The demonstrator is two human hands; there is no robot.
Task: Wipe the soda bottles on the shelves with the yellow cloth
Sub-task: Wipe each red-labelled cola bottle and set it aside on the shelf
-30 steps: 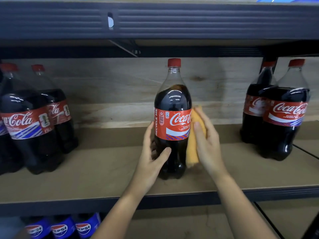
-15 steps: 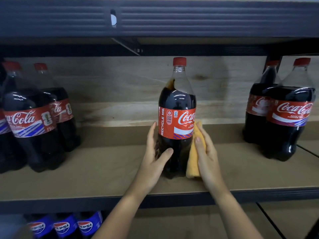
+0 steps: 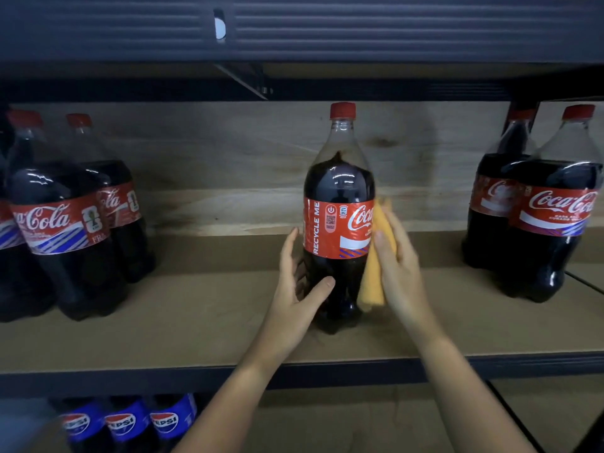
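Head view: the centre Coca-Cola bottle [image 3: 338, 220] stands upright mid-shelf [image 3: 163, 322], turned further so "RECYCLE ME" faces out. Left hand [image 3: 299, 289] cups its lower body; right hand [image 3: 400, 266] presses the yellow cloth [image 3: 372, 279] flat-fingered against its right side, now wiping fresh surface.

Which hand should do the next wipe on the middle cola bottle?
The right hand: it already presses the yellow cloth against the bottle. The left hand grips the bottle's lower part, steadying it.
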